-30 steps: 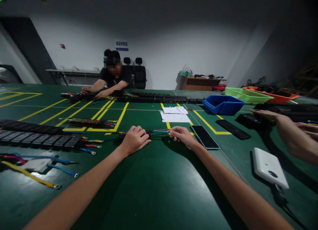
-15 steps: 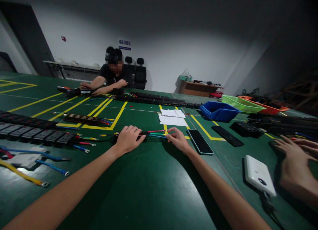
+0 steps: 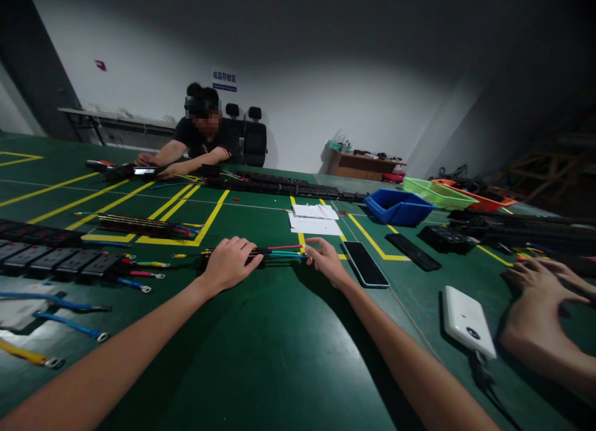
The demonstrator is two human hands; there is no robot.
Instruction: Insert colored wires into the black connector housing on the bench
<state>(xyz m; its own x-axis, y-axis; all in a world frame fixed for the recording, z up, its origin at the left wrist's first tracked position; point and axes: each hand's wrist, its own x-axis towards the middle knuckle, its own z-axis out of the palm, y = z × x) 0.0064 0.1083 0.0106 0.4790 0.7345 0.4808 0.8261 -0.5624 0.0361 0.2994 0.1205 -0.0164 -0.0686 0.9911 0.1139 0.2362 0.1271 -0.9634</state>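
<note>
A slim bundle of cables (image 3: 282, 254) lies crosswise on the green table, with red, blue and yellow wires and dark sleeves showing. Laid over its left part is my left hand (image 3: 227, 263), fingers curled down across it and thumb pointing right. This hand hides much of the dark section. At the bundle's right end my right hand (image 3: 325, 261) pinches the wire tips between thumb and fingers. Left of my left hand, a similar bundle (image 3: 144, 225) lies apart, beside a row of black socket units (image 3: 65, 260) with lugged wire ends.
A phone (image 3: 366, 264), white papers (image 3: 314, 225) and a black slab (image 3: 413, 252) lie nearby. Behind stand blue (image 3: 398, 215), green (image 3: 435, 201) and orange bins. A white power bank (image 3: 468, 322) with a cable sits right, near another person's hands (image 3: 535, 313). A co-worker (image 3: 200, 133) works across the table.
The whole view has shifted, so everything appears further left. Both hands stay on the bundle, and the wires at its right end look closer together.
</note>
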